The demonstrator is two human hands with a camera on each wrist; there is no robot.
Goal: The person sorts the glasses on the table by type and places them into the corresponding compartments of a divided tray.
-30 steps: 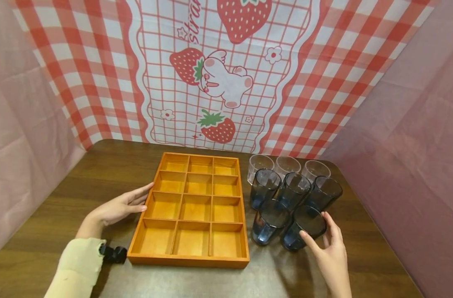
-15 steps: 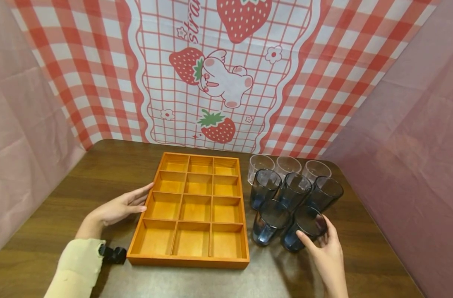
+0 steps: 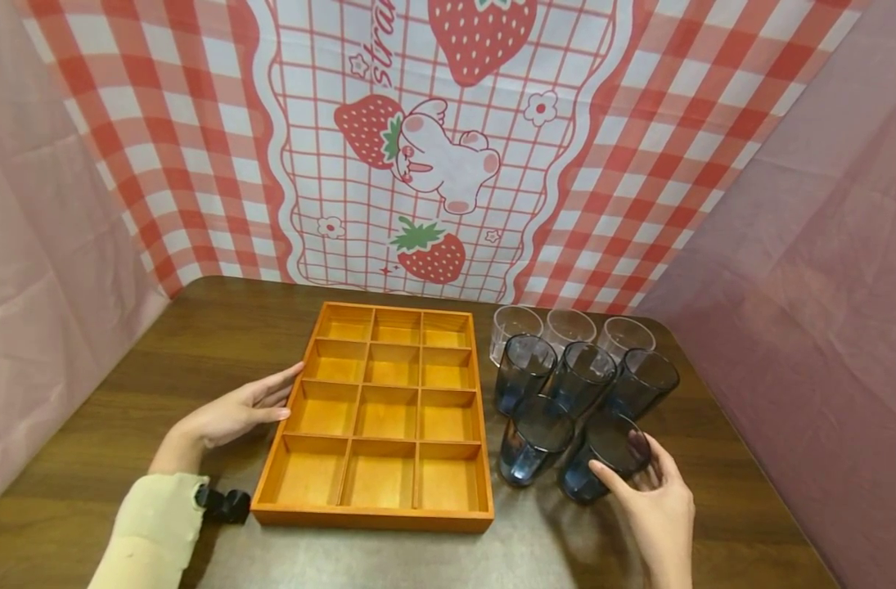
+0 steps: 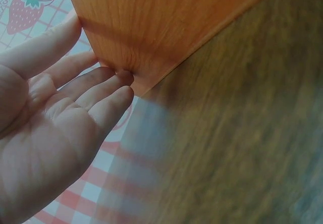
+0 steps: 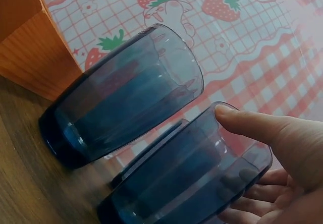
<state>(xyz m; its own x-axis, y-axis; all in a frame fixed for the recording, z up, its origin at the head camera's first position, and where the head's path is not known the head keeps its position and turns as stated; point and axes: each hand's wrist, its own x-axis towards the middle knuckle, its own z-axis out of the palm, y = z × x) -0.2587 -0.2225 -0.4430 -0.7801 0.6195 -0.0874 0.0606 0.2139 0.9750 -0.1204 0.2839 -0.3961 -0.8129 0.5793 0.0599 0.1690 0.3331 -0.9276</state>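
Note:
My right hand (image 3: 657, 507) grips a blue-tinted drinking glass (image 3: 586, 473) near its rim, at the front right of the glass group. In the right wrist view the thumb lies on one side of this glass (image 5: 171, 176) and the fingers lie round the other. Another blue glass (image 3: 523, 450) stands just left of it, upright and apart from the hand. My left hand (image 3: 222, 419) touches the left side of an orange wooden tray (image 3: 374, 517) divided into compartments. Its fingers are extended, with the fingertips against the tray's outer wall (image 4: 136, 27) in the left wrist view.
Behind the front pair stand three more blue glasses (image 3: 517, 380). Three clear glasses (image 3: 502, 339) form the back row. The brown wooden table (image 3: 219, 327) meets a red-checked strawberry cloth (image 3: 197, 164) behind, with pink cloth (image 3: 801, 327) on both sides.
The right hand and the gripped glass have shifted slightly right and toward me, opening a little more gap to the neighbouring glass. The left hand and tray stay in place.

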